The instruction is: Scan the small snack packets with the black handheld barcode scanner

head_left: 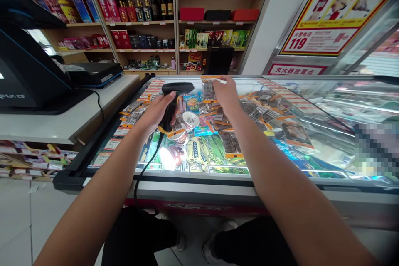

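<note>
Orange-ended packet [208,88] is up near the far side of the glass-topped freezer [199,189], pinched at its right edge by the right hand [226,91]. The left hand [160,110] is wrapped round the handle of a black scanner [171,110], whose head is just left of the packet and apart from it; whether a finger presses the trigger I cannot tell. More packets [264,110] lie loose over the glass on either side of the hands.

The step in hand looks like bringing the packet's printed code before the scanner. To do it well, grip only the edge so that no finger covers the code, draw the film flat, since a creased or shiny face may read poorly, and turn the scanner's window towards it, tilting a little if light glares back. Let the cord [136,191] hang slack and clear, so that it drags none of the loose packets along
</note>
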Tool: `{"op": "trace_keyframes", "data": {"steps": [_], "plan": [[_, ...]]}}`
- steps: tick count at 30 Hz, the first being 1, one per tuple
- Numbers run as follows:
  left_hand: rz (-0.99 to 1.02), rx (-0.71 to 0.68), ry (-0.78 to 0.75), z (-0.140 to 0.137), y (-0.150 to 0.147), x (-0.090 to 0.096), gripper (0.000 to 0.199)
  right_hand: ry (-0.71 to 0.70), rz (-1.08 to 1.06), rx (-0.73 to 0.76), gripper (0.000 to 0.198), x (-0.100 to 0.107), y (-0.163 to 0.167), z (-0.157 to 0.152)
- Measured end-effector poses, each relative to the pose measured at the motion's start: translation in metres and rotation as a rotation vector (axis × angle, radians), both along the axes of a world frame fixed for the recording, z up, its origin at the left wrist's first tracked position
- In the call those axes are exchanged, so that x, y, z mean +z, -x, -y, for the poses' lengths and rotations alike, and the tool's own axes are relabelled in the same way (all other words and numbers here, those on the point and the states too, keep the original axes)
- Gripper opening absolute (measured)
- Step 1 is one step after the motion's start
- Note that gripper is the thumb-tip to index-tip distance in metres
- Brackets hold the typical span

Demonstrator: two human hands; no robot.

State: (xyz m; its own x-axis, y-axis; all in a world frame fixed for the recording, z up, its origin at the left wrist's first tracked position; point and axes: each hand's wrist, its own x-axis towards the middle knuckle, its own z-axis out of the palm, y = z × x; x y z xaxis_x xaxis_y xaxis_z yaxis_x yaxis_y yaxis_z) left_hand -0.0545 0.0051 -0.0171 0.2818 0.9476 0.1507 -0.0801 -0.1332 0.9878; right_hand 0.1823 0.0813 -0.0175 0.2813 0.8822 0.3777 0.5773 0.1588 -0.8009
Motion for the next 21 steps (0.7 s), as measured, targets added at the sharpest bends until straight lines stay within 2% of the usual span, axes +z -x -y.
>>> {"op": "trace_keyframes", "data": {"steps": [4, 5, 7, 9, 10, 12, 14, 16, 17, 21], "plan": [[0.128, 0.239, 0.023, -0.006, 0.005, 0.007, 0.046, 0.140, 0.365, -0.201, 0.047, 0.012, -0.029, 0.008], [0.155, 0.272, 0.030, -0.007, 0.006, 0.008, 0.046, 0.150, 0.426, -0.242, 0.049, 0.012, -0.030, 0.009], [0.200, 0.307, 0.032, -0.008, 0.007, 0.008, 0.047, 0.081, 0.483, -0.247, 0.052, 0.009, -0.022, 0.012], [0.216, 0.324, 0.037, -0.009, 0.008, 0.008, 0.047, -0.007, 0.463, -0.078, 0.049, 0.004, -0.001, 0.017], [0.216, 0.331, 0.043, -0.009, 0.008, 0.008, 0.047, -0.005, 0.396, 0.084, 0.045, 0.000, 0.013, 0.022], [0.204, 0.339, 0.059, -0.008, 0.007, 0.007, 0.046, 0.147, 0.239, 0.381, 0.040, -0.009, 0.043, 0.034], [0.191, 0.341, 0.063, -0.007, 0.006, 0.007, 0.045, 0.263, 0.189, 0.573, 0.048, -0.020, 0.070, 0.046], [0.179, 0.338, 0.059, -0.006, 0.006, 0.007, 0.045, 0.324, 0.204, 0.612, 0.055, -0.029, 0.087, 0.054], [0.174, 0.337, 0.055, -0.006, 0.006, 0.006, 0.046, 0.338, 0.205, 0.611, 0.051, -0.032, 0.091, 0.055], [0.153, 0.318, 0.054, -0.007, 0.006, 0.005, 0.045, 0.290, 0.055, 0.498, 0.019, -0.034, 0.084, 0.041]]}}
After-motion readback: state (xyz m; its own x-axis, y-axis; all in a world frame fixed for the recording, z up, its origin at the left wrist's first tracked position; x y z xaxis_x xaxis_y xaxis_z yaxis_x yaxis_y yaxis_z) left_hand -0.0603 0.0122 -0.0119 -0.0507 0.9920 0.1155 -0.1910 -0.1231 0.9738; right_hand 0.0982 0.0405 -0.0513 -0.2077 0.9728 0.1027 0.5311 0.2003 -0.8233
